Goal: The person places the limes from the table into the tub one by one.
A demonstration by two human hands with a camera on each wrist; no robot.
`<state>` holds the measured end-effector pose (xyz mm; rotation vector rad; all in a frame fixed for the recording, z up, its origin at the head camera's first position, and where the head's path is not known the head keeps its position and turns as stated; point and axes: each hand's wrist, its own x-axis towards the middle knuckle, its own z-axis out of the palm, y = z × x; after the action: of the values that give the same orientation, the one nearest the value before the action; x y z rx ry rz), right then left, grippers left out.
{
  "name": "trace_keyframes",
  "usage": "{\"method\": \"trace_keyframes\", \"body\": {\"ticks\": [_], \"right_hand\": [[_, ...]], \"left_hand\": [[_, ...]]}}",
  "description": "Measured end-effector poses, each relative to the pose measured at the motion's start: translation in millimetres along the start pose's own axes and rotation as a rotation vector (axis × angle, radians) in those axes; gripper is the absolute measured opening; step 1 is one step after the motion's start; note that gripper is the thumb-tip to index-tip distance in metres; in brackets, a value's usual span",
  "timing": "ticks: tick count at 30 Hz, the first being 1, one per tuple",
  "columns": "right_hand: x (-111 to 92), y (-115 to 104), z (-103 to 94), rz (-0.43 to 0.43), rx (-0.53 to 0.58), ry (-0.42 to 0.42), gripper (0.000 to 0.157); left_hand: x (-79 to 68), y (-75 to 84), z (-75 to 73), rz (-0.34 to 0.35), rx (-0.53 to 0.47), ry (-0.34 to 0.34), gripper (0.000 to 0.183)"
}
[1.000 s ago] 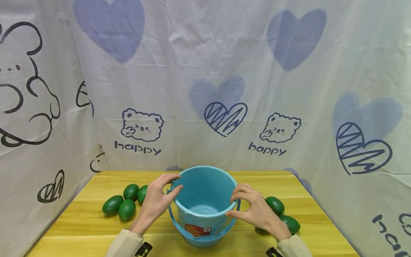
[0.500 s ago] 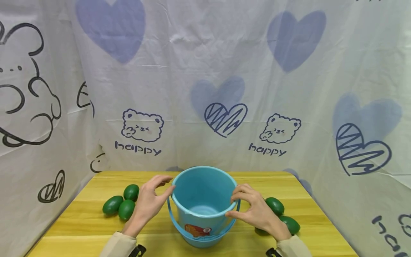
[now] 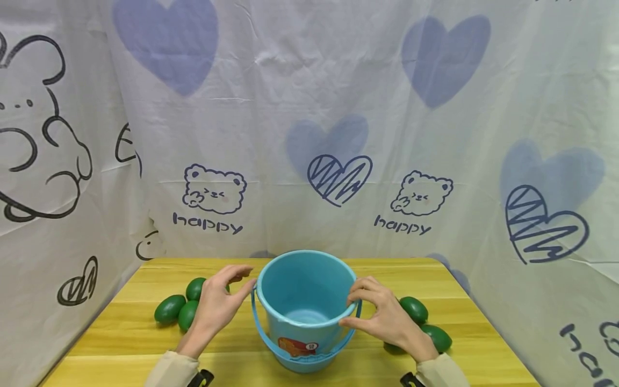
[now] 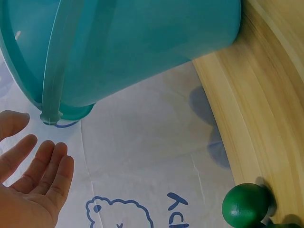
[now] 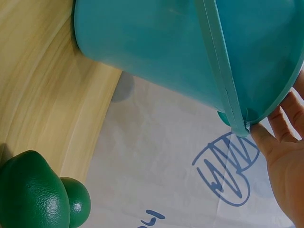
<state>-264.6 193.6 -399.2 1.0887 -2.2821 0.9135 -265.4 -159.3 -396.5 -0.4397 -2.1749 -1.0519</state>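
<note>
A light-blue plastic bucket [image 3: 282,329] stands upright mid-table, its mouth up and its handle [image 4: 58,61] hanging down over the near side. My left hand [image 3: 214,305] is just off the bucket's left rim, fingers spread and relaxed; the left wrist view shows a gap between fingertips and rim. At the right rim, my right hand [image 3: 382,316] grips the edge, fingers over it and thumb outside. In the right wrist view that thumb [image 5: 262,135] touches beside the handle's joint. No objects show inside the visible part of the bucket.
Several glossy green oval fruits [image 3: 170,309] lie on the wooden table [image 3: 121,344] at the left, partly behind my left hand. More green fruits [image 3: 437,338] lie at the right beside my right forearm. A printed white cloth [image 3: 300,80] encloses the table's back and sides.
My left hand has let go of the bucket's left rim and moved away to the left. The right hand and the bucket have stayed in place.
</note>
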Motion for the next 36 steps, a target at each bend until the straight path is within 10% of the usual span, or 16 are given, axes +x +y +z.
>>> {"method": "trace_keyframes", "body": {"ticks": [36], "right_hand": [[0.8,0.3,0.2,-0.012,-0.003,0.0,0.022]], "left_hand": [[-16.7,-43.4,-38.9,-0.233,0.073,-0.042,0.03]]}}
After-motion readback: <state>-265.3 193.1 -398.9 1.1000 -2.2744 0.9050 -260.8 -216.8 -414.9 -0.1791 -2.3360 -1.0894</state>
